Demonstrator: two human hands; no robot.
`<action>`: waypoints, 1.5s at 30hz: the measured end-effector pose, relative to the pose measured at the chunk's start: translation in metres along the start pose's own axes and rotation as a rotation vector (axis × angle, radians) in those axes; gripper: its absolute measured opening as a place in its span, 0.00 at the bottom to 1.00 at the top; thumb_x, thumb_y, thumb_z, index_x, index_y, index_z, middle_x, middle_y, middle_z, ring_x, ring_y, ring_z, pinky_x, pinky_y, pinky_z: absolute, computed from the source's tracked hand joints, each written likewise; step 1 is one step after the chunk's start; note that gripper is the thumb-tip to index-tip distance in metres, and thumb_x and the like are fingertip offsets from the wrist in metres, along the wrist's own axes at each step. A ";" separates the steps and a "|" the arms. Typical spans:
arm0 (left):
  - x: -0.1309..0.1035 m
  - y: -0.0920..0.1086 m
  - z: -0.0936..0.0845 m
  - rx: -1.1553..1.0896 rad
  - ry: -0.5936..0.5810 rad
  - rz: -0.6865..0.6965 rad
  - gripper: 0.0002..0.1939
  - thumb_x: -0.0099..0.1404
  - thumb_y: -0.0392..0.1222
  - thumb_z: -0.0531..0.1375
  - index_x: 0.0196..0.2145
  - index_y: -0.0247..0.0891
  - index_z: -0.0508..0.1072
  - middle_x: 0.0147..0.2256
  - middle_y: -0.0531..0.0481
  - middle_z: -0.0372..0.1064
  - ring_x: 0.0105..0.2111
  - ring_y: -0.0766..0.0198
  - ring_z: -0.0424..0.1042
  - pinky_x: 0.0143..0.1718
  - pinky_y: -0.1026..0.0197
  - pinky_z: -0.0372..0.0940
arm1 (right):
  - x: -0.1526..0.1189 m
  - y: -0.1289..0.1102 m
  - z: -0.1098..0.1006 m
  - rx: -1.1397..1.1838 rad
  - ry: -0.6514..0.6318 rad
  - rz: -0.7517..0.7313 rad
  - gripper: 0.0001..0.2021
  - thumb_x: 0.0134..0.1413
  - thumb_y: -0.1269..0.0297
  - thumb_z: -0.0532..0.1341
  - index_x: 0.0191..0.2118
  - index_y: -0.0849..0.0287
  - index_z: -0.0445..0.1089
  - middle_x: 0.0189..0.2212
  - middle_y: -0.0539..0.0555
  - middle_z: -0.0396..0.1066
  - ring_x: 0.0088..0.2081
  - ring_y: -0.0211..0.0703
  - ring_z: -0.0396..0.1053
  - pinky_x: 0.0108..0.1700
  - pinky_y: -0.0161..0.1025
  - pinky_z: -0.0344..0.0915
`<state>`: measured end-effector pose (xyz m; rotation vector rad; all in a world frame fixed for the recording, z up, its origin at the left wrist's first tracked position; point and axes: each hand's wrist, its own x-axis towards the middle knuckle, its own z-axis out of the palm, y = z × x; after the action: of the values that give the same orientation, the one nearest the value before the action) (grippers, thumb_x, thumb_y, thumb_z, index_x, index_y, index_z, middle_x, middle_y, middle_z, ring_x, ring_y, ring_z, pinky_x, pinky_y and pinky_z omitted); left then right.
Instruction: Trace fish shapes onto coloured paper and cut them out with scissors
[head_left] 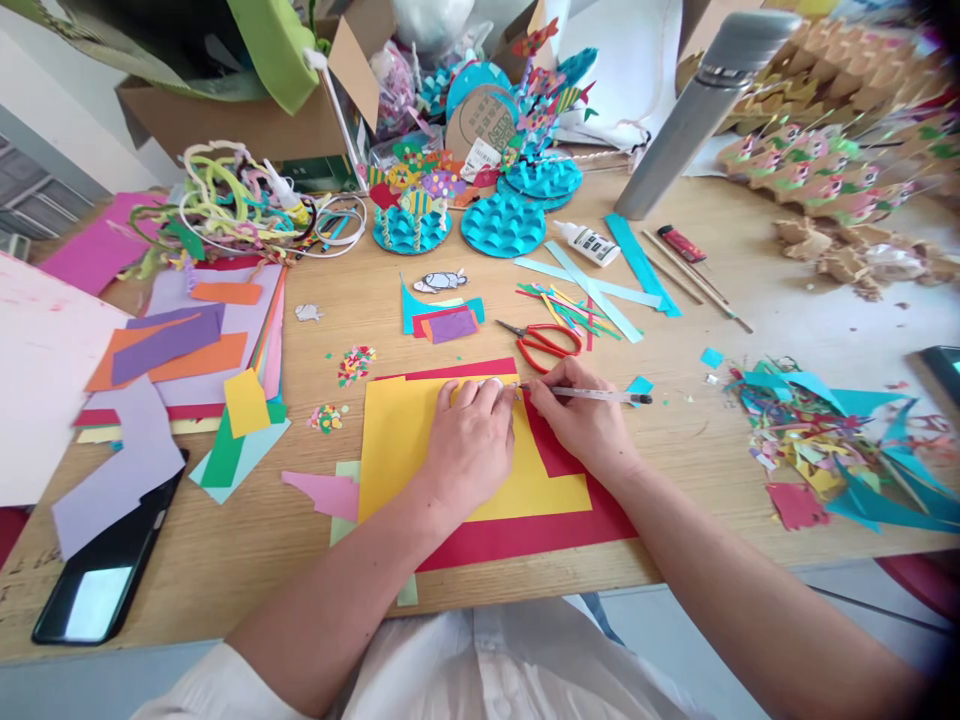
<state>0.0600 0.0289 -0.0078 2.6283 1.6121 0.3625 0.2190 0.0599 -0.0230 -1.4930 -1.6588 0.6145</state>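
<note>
A yellow sheet point(540, 497) lies over a red sheet point(487, 540) near the table's front edge. Flat on the yellow sheet, my left hand point(472, 437) presses down near its top edge, with a small white piece partly showing under the fingertips. My right hand point(585, 415) is closed round a slim pen point(600, 394), its tip at the sheet's upper right edge beside the left fingers. Just beyond the right hand are red-handled scissors point(547, 343). A fish cutout point(440, 281) rests farther back, behind blue and purple paper scraps point(452, 324).
Paper sheets point(202, 290) and a phone point(112, 570) lie at left. A glue bottle point(589, 243), blue discs point(502, 226) and a grey flask point(697, 120) stand or lie at the back. Paper scraps point(825, 430) are heaped at right.
</note>
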 end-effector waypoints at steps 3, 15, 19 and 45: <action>0.000 0.000 0.000 -0.003 -0.004 0.002 0.18 0.68 0.37 0.52 0.55 0.35 0.66 0.48 0.42 0.68 0.45 0.54 0.65 0.51 0.48 0.56 | 0.000 0.001 0.001 -0.016 0.008 -0.020 0.11 0.51 0.66 0.61 0.23 0.56 0.59 0.16 0.44 0.60 0.18 0.33 0.57 0.22 0.33 0.54; -0.001 -0.001 0.001 -0.018 -0.011 -0.002 0.19 0.69 0.37 0.51 0.56 0.35 0.66 0.48 0.43 0.69 0.46 0.54 0.65 0.52 0.48 0.56 | 0.001 0.002 0.000 0.050 -0.068 0.013 0.11 0.52 0.64 0.61 0.24 0.56 0.59 0.17 0.45 0.62 0.19 0.34 0.58 0.23 0.34 0.55; -0.001 0.000 0.001 -0.007 -0.009 0.003 0.19 0.69 0.36 0.51 0.56 0.34 0.66 0.49 0.43 0.68 0.46 0.54 0.65 0.53 0.48 0.56 | 0.002 0.003 -0.001 0.080 -0.091 0.028 0.11 0.52 0.64 0.61 0.24 0.56 0.58 0.18 0.46 0.62 0.21 0.35 0.59 0.24 0.34 0.55; -0.003 0.001 0.001 0.027 -0.022 0.018 0.20 0.69 0.36 0.50 0.57 0.35 0.65 0.51 0.41 0.67 0.49 0.54 0.64 0.55 0.47 0.54 | 0.004 0.001 -0.004 0.035 -0.061 -0.037 0.09 0.47 0.69 0.59 0.22 0.56 0.57 0.16 0.45 0.61 0.18 0.33 0.55 0.22 0.34 0.52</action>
<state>0.0598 0.0260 -0.0087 2.6584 1.5993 0.3134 0.2227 0.0633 -0.0204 -1.4287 -1.7101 0.6717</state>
